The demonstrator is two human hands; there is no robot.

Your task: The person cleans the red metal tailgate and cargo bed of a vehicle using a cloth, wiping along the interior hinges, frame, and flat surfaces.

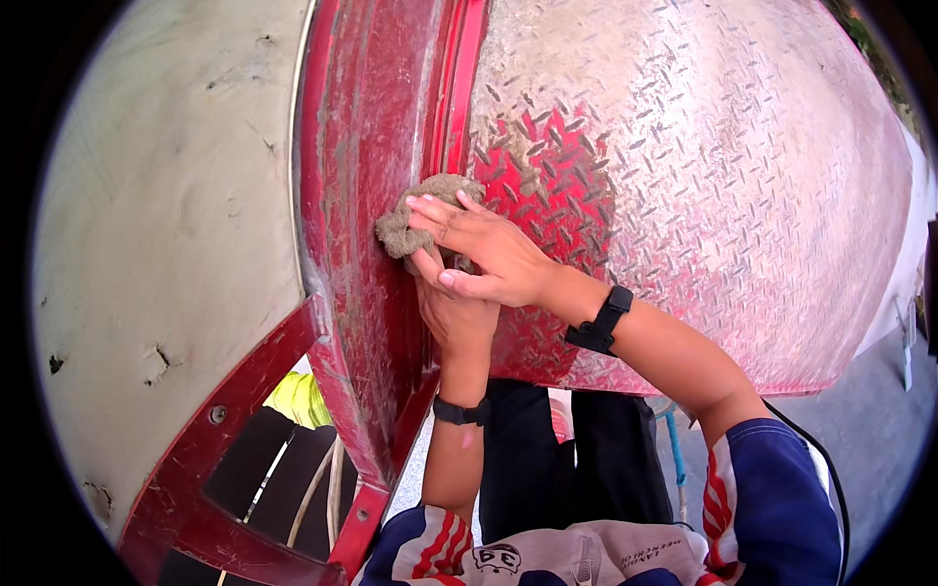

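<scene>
A crumpled grey-brown cloth (401, 235) is pressed against the red painted metal frame (366, 127), where it meets the tread-plate panel (723, 166). My right hand (498, 252) lies across it, fingers together and closed over the cloth. Beneath it, my left hand (459, 317) comes up from below, its fingers partly hidden by the right hand and bent against the cloth. Around the cloth, the plate shows a wet-looking, brighter red patch (547, 186); farther right the raised pattern is dull and whitish.
On the left is a worn beige padded panel (176, 195) with small tears. Below it, a red metal bracket (234, 420) frames an opening with dark slats and something yellow (299, 398). A black cable (826, 459) runs beside my right sleeve. Grey floor (879, 430) shows at right.
</scene>
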